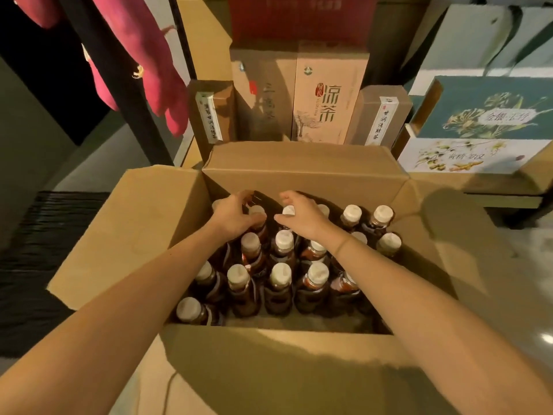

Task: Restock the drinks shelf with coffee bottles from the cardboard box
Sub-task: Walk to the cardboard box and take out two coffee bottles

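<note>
An open cardboard box (302,172) sits in front of me, its flaps folded out. Inside stand several dark coffee bottles (279,283) with white caps, upright in rows. Both my arms reach into the far rows. My left hand (236,212) curls around the neck of a bottle at the back left, fingers wrapped below its white cap. My right hand (302,215) hovers over a white-capped bottle (288,210) in the back row, thumb and fingers spread round the cap; whether it grips is unclear.
Behind the box stand upright brown tea cartons (327,94) and flat printed boxes (478,127) on a low shelf. A black shelf post (119,79) and a pink cloth (140,55) hang at the left. Grey floor lies to the left and right.
</note>
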The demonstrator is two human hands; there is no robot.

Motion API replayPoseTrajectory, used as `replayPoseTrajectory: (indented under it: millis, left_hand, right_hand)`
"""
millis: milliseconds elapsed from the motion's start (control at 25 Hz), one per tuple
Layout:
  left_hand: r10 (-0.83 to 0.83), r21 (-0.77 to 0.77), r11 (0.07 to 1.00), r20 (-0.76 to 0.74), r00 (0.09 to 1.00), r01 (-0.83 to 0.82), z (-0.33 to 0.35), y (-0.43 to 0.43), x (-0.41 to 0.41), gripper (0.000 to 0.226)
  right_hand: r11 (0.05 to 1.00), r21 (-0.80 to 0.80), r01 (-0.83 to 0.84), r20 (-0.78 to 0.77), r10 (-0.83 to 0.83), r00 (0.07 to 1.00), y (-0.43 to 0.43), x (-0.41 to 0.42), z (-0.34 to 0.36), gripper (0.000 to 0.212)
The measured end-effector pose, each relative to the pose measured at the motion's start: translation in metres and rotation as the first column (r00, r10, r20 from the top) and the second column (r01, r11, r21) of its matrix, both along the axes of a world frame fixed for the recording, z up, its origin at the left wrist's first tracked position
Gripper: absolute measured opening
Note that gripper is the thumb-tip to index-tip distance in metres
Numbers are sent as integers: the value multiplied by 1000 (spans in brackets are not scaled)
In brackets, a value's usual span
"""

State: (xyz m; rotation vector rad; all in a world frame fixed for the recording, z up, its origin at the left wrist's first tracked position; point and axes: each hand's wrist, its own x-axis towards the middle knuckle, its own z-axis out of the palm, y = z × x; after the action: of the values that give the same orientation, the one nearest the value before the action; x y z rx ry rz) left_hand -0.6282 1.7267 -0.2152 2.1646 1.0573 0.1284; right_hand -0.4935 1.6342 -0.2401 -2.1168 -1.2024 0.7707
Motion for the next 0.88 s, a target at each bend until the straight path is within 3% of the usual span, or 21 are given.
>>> replayPoseTrajectory:
  millis: [280, 440, 600, 880]
  left_hand:
    - [3, -298, 955, 30, 1000, 6, -33, 12, 25, 69]
    - [161, -379, 917, 74, 984, -122, -50, 14, 24, 57]
    - [144, -524, 848, 73, 987, -85, -54, 21, 21, 56]
    - [59, -389, 921, 58, 997, -32, -62, 19, 15, 54]
  right_hand:
    - [974, -176, -145, -127, 124, 984, 19, 26, -17, 56]
    - [976, -142, -164, -164, 140, 976, 15, 35, -21, 49]
    - [973, -149, -176, -219, 141, 965, 11, 37, -23, 47]
    - [969, -193, -153, -108, 134, 985, 9, 36, -36, 44]
